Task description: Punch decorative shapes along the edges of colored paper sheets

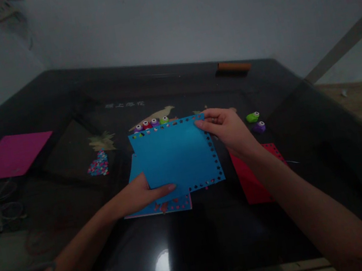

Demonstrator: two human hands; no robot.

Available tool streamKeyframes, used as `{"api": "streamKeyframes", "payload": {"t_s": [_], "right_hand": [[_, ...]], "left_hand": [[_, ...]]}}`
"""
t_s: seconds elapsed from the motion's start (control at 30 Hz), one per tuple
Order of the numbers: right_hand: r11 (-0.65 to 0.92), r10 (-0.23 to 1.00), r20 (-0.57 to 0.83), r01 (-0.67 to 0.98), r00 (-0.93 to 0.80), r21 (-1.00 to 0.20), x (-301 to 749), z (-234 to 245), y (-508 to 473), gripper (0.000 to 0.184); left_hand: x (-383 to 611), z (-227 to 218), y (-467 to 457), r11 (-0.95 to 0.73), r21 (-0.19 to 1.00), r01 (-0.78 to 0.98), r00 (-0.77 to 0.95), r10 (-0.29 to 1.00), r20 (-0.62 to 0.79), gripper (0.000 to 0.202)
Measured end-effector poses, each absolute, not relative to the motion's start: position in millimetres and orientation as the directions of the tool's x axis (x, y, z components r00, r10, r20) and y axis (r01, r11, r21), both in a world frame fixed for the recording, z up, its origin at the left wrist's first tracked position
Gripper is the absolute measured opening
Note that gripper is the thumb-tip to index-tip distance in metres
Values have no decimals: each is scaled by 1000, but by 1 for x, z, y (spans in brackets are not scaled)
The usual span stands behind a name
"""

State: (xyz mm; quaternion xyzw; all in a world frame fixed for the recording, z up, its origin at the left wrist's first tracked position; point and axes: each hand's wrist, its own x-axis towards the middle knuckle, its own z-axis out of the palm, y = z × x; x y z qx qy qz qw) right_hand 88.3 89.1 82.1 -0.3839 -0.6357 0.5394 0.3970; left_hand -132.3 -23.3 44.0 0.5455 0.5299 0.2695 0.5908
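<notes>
A blue sheet of paper (pixel 177 156) with small shapes punched along its edges is raised above the dark table. My left hand (pixel 142 194) grips its lower left part, thumb on top. At the upper right corner, my right hand (pixel 223 129) pinches it between thumb and fingers. Under it lies another blue sheet (pixel 178 206) on the table, mostly covered, with punched-out bits on it. Just behind the held sheet stand several small craft punches with eye-like tops, among them a red punch (pixel 147 125) and a green punch (pixel 164 120).
A red punched sheet (pixel 252 181) lies partly under my right forearm. Near it sit a green punch (pixel 253 117) and a purple punch (pixel 259 127). To the left are a heap of confetti (pixel 99 164) and a magenta sheet (pixel 12 155). A brown cylinder (pixel 234 67) lies at the back.
</notes>
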Motion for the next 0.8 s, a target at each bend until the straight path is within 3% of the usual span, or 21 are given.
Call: {"api": "streamKeyframes", "payload": {"t_s": [0.37, 0.53, 0.67, 0.8], "right_hand": [[219, 925, 214, -19, -315, -975, 93, 81, 98, 23], [340, 918, 290, 162, -270, -926, 98, 66, 112, 21], [525, 845, 373, 464, -383, -713, 95, 39, 119, 22], [662, 747, 376, 563, -548, -494, 90, 13, 118, 37]], "left_hand": [[-128, 48, -20, 280, 932, 232, 345, 872, -348, 25], [-129, 47, -19, 232, 940, 252, 354, 881, -312, 29], [-130, 46, -17, 250, 933, 258, 310, 894, -325, 30], [-130, 46, -16, 287, 939, 192, 205, 924, -324, 29]]}}
